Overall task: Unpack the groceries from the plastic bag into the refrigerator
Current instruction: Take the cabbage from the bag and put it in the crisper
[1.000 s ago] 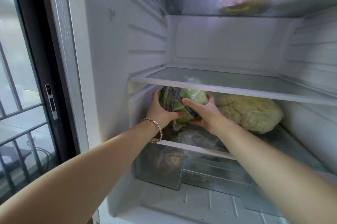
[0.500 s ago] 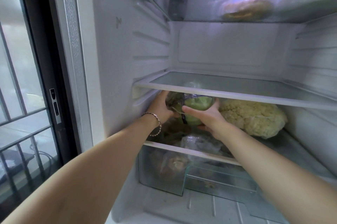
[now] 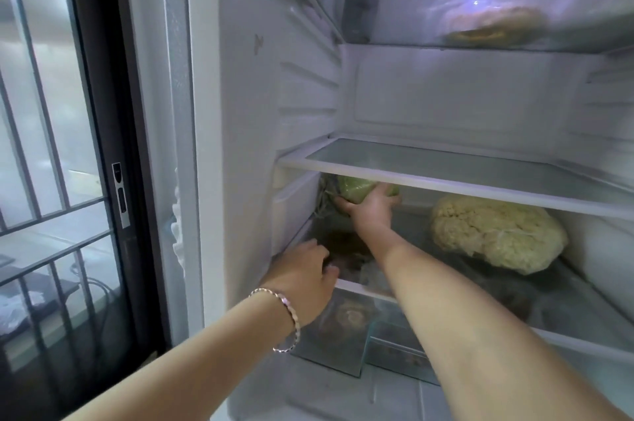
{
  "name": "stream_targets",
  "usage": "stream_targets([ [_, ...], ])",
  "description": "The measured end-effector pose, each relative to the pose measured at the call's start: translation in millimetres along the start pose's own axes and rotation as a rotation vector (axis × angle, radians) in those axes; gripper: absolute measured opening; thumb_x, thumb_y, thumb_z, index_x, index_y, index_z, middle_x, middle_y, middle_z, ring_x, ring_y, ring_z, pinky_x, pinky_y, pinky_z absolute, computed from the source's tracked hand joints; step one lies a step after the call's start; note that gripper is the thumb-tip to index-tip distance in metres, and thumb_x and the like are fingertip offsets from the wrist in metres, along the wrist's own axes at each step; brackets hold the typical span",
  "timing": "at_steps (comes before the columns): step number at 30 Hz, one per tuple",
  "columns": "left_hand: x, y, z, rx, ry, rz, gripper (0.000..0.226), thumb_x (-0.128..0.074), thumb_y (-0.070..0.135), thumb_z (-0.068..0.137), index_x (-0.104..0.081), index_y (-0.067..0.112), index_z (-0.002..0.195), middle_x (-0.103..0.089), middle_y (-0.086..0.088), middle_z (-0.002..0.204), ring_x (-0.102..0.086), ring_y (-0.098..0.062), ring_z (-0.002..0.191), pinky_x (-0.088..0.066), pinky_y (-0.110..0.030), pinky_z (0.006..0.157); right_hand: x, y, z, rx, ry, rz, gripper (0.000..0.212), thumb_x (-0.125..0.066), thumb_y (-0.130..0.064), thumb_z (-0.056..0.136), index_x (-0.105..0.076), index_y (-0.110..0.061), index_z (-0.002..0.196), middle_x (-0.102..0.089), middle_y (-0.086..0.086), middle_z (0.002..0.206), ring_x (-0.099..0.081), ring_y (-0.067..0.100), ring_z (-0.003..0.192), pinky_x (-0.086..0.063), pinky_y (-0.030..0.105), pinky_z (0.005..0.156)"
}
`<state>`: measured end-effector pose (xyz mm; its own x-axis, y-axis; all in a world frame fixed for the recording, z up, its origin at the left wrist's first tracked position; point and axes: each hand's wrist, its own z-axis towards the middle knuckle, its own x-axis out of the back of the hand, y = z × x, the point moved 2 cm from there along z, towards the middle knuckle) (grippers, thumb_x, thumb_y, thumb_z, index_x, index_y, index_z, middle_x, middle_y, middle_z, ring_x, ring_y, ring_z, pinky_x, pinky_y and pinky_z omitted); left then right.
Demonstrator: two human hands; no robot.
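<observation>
A green cabbage wrapped in clear plastic [image 3: 356, 188] sits far back on the left of the refrigerator's lower glass shelf [image 3: 566, 314], partly hidden under the shelf above. My right hand [image 3: 372, 208] reaches deep in and rests against its front, fingers spread around it. My left hand [image 3: 305, 278], with a bracelet on the wrist, hovers at the shelf's front left corner, fingers loosely curled and holding nothing. A large cauliflower [image 3: 497, 232] lies to the right on the same shelf. The plastic bag is out of view.
The middle glass shelf [image 3: 446, 170] juts out just above my right hand. The top shelf holds a wrapped round food item [image 3: 494, 27] and a dark bottle [image 3: 365, 2]. Crisper drawers [image 3: 346, 335] sit below. A barred window [image 3: 51, 180] stands to the left.
Both hands held the cabbage at the shelf's front. My right hand has since pushed it deeper toward the back left, and my left hand has let go and drawn back to the shelf edge.
</observation>
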<state>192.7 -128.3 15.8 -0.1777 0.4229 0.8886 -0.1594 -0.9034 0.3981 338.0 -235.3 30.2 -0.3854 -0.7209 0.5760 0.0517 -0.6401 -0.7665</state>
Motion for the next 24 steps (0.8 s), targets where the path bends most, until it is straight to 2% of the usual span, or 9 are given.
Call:
stream_targets([
  [4, -2, -11, -8, -0.048, 0.0, 0.085, 0.041, -0.031, 0.036, 0.1, -0.047, 0.019, 0.133, -0.041, 0.001, 0.145, -0.036, -0.015, 0.134, -0.027, -0.028, 0.112, 2, -5, -1, -0.007, -0.054, -0.079, 0.103, -0.07, -0.048, 0.075, -0.009, 0.0, 0.143, -0.02, 0.032, 0.14, -0.039, 0.043, 0.123, -0.037, 0.042, 0.103],
  [7, -4, -14, -7, -0.067, 0.016, 0.085, 0.039, -0.034, 0.036, 0.099, -0.05, 0.018, 0.13, -0.048, -0.001, 0.139, -0.043, -0.016, 0.128, -0.031, -0.029, 0.109, 16, 2, -16, 0.025, -0.171, -0.178, 0.113, -0.069, -0.045, 0.079, 0.012, -0.004, 0.146, -0.012, 0.033, 0.147, -0.034, 0.042, 0.131, -0.033, 0.042, 0.106],
  [9, -6, -17, -4, -0.072, 0.029, 0.083, 0.037, -0.037, 0.035, 0.098, -0.053, 0.016, 0.126, -0.051, -0.002, 0.135, -0.046, -0.017, 0.124, -0.033, -0.029, 0.106, 32, 6, -30, 0.07, -0.221, -0.193, 0.115, -0.071, -0.038, 0.079, 0.017, -0.009, 0.146, -0.023, 0.027, 0.147, -0.04, 0.036, 0.129, -0.036, 0.038, 0.105],
  [10, -6, -17, -4, -0.087, 0.029, 0.101, 0.037, -0.037, 0.035, 0.098, -0.054, 0.015, 0.124, -0.052, -0.003, 0.133, -0.047, -0.018, 0.123, -0.034, -0.03, 0.105, 40, 6, -40, 0.107, -0.251, -0.178, 0.107, -0.07, -0.032, 0.081, 0.01, -0.01, 0.148, -0.032, 0.023, 0.145, -0.044, 0.033, 0.127, -0.038, 0.037, 0.104],
  [12, -7, -18, -4, -0.098, 0.022, 0.122, 0.036, -0.037, 0.035, 0.098, -0.055, 0.015, 0.121, -0.055, -0.003, 0.129, -0.049, -0.02, 0.119, -0.036, -0.031, 0.103, 61, 5, -66, 0.167, -0.302, -0.228, 0.079, -0.066, -0.027, 0.085, -0.02, -0.011, 0.146, -0.047, 0.013, 0.138, -0.049, 0.027, 0.123, -0.041, 0.034, 0.1],
  [15, -7, -16, -6, -0.121, 0.026, 0.172, 0.034, -0.034, 0.033, 0.099, -0.055, 0.015, 0.117, -0.057, -0.003, 0.123, -0.051, -0.021, 0.113, -0.038, -0.031, 0.097, 87, 6, -106, 0.208, -0.328, -0.308, 0.038, -0.061, -0.027, 0.087, -0.056, -0.016, 0.123, -0.06, 0.006, 0.123, -0.057, 0.022, 0.11, -0.047, 0.032, 0.093],
  [18, -3, -13, -10, -0.148, -0.012, 0.302, 0.039, -0.027, 0.03, 0.101, -0.044, 0.013, 0.132, -0.044, -0.007, 0.14, -0.04, -0.022, 0.127, -0.03, -0.032, 0.107, 106, 5, -142, 0.242, -0.352, -0.331, 0.021, -0.062, -0.027, 0.086, -0.066, -0.017, 0.104, -0.067, 0.003, 0.107, -0.062, 0.019, 0.096, -0.052, 0.032, 0.087],
  [20, -2, -12, -19, -0.137, -0.05, 0.359, 0.044, -0.027, 0.028, 0.101, -0.032, 0.01, 0.141, -0.032, -0.009, 0.149, -0.032, -0.023, 0.134, -0.024, -0.032, 0.112, 114, 7, -166, 0.233, -0.416, -0.35, 0.018, -0.062, -0.029, 0.085, -0.069, -0.016, 0.096, -0.066, 0.001, 0.095, -0.062, 0.018, 0.088, -0.05, 0.03, 0.079],
  [24, -1, -14, -68, -0.068, -0.128, 0.253, 0.045, -0.037, 0.023, 0.098, -0.03, 0.01, 0.141, -0.033, -0.011, 0.145, -0.038, -0.029, 0.131, -0.032, -0.037, 0.108, 110, 8, -209, 0.285, -0.652, -0.549, 0.02, -0.06, -0.028, 0.085, -0.062, -0.013, 0.072, -0.055, 0.0, 0.066, -0.053, 0.018, 0.062, -0.04, 0.026, 0.057],
])
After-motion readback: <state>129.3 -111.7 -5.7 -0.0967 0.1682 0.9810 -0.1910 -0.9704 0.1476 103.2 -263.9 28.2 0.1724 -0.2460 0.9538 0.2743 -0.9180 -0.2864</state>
